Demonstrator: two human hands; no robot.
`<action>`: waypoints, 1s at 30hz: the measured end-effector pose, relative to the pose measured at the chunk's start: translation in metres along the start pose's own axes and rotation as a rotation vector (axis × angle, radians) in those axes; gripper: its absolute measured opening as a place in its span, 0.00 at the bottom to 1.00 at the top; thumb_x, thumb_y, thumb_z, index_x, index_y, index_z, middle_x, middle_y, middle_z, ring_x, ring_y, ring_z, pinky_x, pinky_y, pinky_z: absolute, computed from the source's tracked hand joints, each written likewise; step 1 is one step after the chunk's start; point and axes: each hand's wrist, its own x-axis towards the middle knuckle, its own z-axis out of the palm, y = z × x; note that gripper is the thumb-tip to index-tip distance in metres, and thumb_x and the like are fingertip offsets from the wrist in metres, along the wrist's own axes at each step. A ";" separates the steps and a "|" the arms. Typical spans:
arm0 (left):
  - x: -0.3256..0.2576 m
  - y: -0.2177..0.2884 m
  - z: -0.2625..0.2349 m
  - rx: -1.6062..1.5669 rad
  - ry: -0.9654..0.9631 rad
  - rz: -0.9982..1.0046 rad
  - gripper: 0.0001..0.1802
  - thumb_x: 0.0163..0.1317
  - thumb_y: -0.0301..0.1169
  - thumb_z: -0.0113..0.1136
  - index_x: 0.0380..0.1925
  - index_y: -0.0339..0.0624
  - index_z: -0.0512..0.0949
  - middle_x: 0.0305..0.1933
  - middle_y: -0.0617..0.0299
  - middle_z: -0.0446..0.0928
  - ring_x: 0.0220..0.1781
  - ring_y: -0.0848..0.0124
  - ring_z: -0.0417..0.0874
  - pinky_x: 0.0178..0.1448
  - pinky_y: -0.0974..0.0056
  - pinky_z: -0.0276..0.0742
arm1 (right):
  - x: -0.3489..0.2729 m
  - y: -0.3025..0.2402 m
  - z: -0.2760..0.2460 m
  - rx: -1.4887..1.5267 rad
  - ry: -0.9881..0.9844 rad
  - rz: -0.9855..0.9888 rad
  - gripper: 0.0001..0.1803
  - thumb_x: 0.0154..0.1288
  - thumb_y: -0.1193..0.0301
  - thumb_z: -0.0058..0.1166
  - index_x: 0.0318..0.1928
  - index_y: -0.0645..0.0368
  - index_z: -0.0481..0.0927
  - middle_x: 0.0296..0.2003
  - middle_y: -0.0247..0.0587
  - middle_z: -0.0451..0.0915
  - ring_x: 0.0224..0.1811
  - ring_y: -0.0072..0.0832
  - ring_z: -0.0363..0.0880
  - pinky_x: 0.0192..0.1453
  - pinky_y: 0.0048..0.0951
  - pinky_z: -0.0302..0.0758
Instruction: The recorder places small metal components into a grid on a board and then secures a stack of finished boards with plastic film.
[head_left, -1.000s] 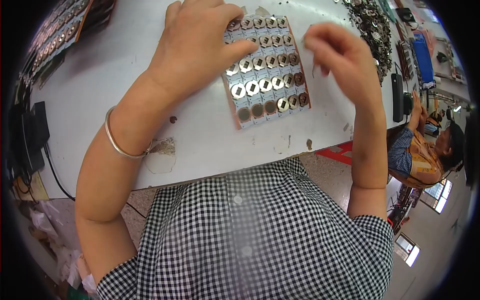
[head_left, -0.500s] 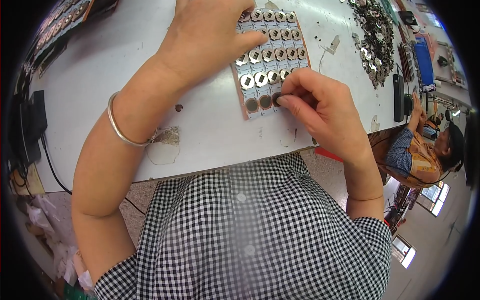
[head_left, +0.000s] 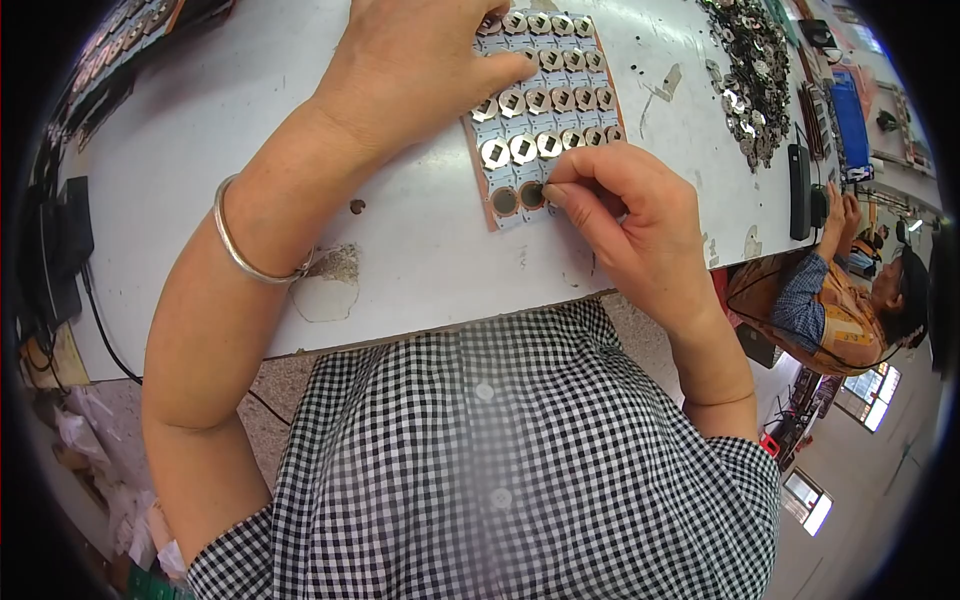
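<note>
A panel of small circuit boards point(head_left: 508, 172) lies on the white table in front of me. Rows of shiny round metal clips point(head_left: 523, 148) with square openings cover most of it. In the nearest row, dark round discs point(head_left: 505, 201) show at the left end. My left hand point(head_left: 425, 70) rests over the panel's far left part, thumb stretched out and apart from the fingers, which run partly past the picture's top edge. My right hand point(head_left: 630, 215) is pinched at the near row, fingertips beside the second disc. Whatever lies between those fingertips is too small and hidden to tell.
A heap of loose metal clips point(head_left: 750, 90) spreads at the far right. Further panels point(head_left: 125, 50) are stacked at the far left. A black box with a cable point(head_left: 70, 250) sits at the left edge. A co-worker point(head_left: 835, 295) sits on the right beside a black bar-shaped thing point(head_left: 799, 190).
My right hand has shifted a little left along the near row, from the third disc toward the second. My left hand stays almost where it was on the panel.
</note>
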 end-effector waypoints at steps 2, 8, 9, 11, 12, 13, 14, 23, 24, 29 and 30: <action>0.000 0.000 0.000 -0.005 0.006 -0.007 0.19 0.53 0.39 0.72 0.39 0.36 0.85 0.40 0.48 0.79 0.51 0.50 0.77 0.62 0.51 0.70 | -0.001 0.007 0.003 -0.145 0.069 -0.126 0.08 0.64 0.79 0.67 0.44 0.63 0.86 0.38 0.38 0.82 0.33 0.23 0.80 0.38 0.24 0.78; 0.001 0.000 0.001 -0.011 0.008 -0.002 0.18 0.53 0.39 0.72 0.38 0.36 0.85 0.40 0.48 0.79 0.50 0.50 0.77 0.61 0.51 0.70 | -0.016 0.018 0.015 -0.205 0.229 -0.168 0.13 0.60 0.77 0.71 0.46 0.62 0.87 0.38 0.39 0.81 0.37 0.28 0.81 0.40 0.26 0.78; 0.001 0.000 0.001 -0.010 -0.003 -0.011 0.18 0.53 0.39 0.72 0.38 0.36 0.85 0.40 0.48 0.79 0.50 0.50 0.77 0.61 0.51 0.70 | -0.017 0.016 0.014 -0.204 0.229 -0.169 0.13 0.60 0.77 0.71 0.46 0.62 0.87 0.38 0.39 0.81 0.37 0.28 0.81 0.40 0.26 0.78; 0.002 0.000 0.003 -0.007 0.005 -0.003 0.18 0.53 0.39 0.72 0.38 0.36 0.85 0.39 0.48 0.79 0.50 0.50 0.77 0.61 0.51 0.70 | -0.020 0.011 0.012 -0.171 0.206 -0.129 0.14 0.59 0.77 0.72 0.47 0.62 0.88 0.38 0.39 0.81 0.37 0.29 0.80 0.39 0.26 0.78; 0.002 0.000 0.004 -0.004 0.016 0.004 0.18 0.53 0.39 0.72 0.37 0.36 0.85 0.39 0.49 0.79 0.50 0.50 0.77 0.61 0.51 0.70 | -0.020 0.012 0.012 -0.173 0.211 -0.126 0.14 0.59 0.77 0.72 0.47 0.62 0.88 0.38 0.39 0.81 0.37 0.29 0.80 0.39 0.26 0.78; 0.003 0.001 0.003 -0.008 0.017 0.014 0.18 0.53 0.39 0.72 0.37 0.36 0.85 0.39 0.49 0.79 0.50 0.50 0.77 0.61 0.51 0.70 | -0.020 0.013 0.012 -0.176 0.216 -0.149 0.15 0.59 0.77 0.72 0.47 0.61 0.88 0.37 0.39 0.81 0.36 0.29 0.80 0.38 0.27 0.77; 0.003 0.003 0.002 -0.004 0.001 -0.002 0.18 0.53 0.39 0.72 0.38 0.36 0.85 0.39 0.49 0.79 0.50 0.50 0.77 0.61 0.51 0.70 | -0.020 0.014 0.012 -0.180 0.223 -0.172 0.15 0.58 0.78 0.72 0.47 0.61 0.88 0.35 0.39 0.81 0.36 0.28 0.79 0.37 0.27 0.76; 0.000 -0.015 0.021 0.019 0.030 0.020 0.23 0.53 0.42 0.72 0.43 0.36 0.86 0.39 0.55 0.80 0.49 0.57 0.79 0.64 0.53 0.69 | -0.010 0.019 -0.015 -0.145 0.218 -0.123 0.16 0.61 0.72 0.70 0.50 0.59 0.88 0.27 0.33 0.80 0.25 0.24 0.74 0.30 0.28 0.71; -0.001 -0.014 0.020 0.022 0.037 0.014 0.23 0.53 0.42 0.72 0.43 0.36 0.86 0.39 0.55 0.81 0.49 0.57 0.79 0.64 0.53 0.69 | -0.005 0.027 -0.026 -0.100 0.284 -0.067 0.15 0.62 0.72 0.69 0.49 0.59 0.88 0.27 0.32 0.80 0.25 0.22 0.73 0.30 0.27 0.71; 0.002 -0.013 0.020 0.014 0.025 0.027 0.23 0.53 0.42 0.73 0.43 0.36 0.86 0.39 0.55 0.80 0.49 0.57 0.79 0.64 0.53 0.69 | 0.061 0.127 -0.117 -0.318 0.563 0.251 0.14 0.71 0.64 0.60 0.46 0.63 0.88 0.24 0.33 0.80 0.27 0.18 0.73 0.32 0.27 0.72; 0.002 -0.013 0.020 0.003 0.018 0.017 0.23 0.53 0.42 0.73 0.43 0.35 0.86 0.39 0.55 0.80 0.49 0.57 0.79 0.64 0.53 0.69 | 0.072 0.144 -0.127 -0.437 0.458 0.350 0.16 0.71 0.63 0.59 0.47 0.63 0.88 0.25 0.33 0.81 0.28 0.18 0.74 0.34 0.26 0.73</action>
